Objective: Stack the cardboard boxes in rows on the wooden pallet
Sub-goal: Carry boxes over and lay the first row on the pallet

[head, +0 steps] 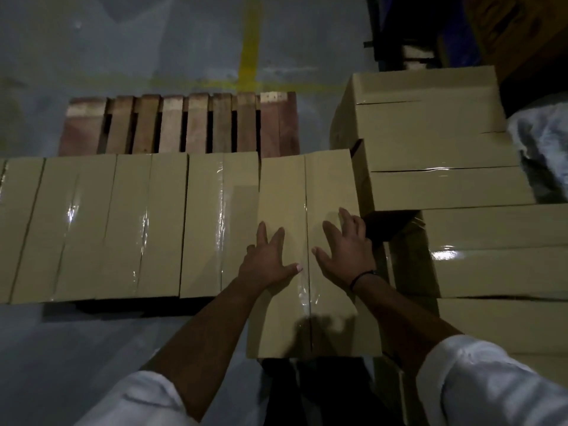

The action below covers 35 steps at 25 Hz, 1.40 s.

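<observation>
One row of tan cardboard boxes [123, 226] covers the near half of the brown slatted wooden pallet [184, 124]; its far half waits. We press left hand [267, 259] and right hand [344, 250], grip open, on the row's last box [285, 195].

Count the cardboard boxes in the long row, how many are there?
5. Left to right: a cut-off box at the left edge, three whole boxes side by side, and the end box under the left hand and right hand. More may hide beyond that edge.
</observation>
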{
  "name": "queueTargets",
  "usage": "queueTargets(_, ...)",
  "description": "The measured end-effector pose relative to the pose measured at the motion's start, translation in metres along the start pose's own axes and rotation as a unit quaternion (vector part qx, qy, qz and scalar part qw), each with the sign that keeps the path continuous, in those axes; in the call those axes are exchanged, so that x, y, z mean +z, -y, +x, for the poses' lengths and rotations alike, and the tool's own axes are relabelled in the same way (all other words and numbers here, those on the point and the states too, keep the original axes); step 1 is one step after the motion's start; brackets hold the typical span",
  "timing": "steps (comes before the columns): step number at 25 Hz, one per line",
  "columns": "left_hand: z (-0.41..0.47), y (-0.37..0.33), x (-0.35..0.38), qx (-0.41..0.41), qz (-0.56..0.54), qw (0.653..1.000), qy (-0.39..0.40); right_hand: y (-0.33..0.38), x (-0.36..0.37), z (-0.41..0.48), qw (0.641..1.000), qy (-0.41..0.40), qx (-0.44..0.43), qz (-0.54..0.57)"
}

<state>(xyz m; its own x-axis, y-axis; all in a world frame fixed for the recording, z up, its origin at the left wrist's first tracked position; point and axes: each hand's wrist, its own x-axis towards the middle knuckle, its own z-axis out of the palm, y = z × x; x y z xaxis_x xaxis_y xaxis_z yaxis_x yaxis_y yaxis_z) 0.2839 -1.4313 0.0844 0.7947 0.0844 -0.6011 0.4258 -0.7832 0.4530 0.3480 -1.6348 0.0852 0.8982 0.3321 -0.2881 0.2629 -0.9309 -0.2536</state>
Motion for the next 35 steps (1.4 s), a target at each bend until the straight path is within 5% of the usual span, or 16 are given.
queueTargets(12, 0.137, 0.028, 0.067, -0.032, 0.059, 0.997, -0.030, -0.066, 0.119, 0.127, 0.998, 0.049, -0.022, 0.035)
queueTargets(19, 0.184, 0.052, 0.092, -0.030, 0.072, 0.996, -0.044, -0.075, 0.173, 0.170, 0.998, 0.011, -0.059, 0.017)
queueTargets(23, 0.192, 0.056, 0.099, -0.040, 0.058, 0.996, -0.056, -0.077, 0.190, 0.173, 0.996, -0.011, -0.082, 0.020)
queueTargets(30, 0.175, 0.052, 0.100, -0.031, 0.082, 0.983, -0.159, -0.067, 0.185, 0.181, 0.995, 0.083, -0.050, -0.011)
queueTargets(35, 0.140, 0.065, 0.120, -0.089, 0.078, 0.989, -0.090, -0.066, 0.184, 0.158, 0.993, 0.097, -0.005, 0.067)
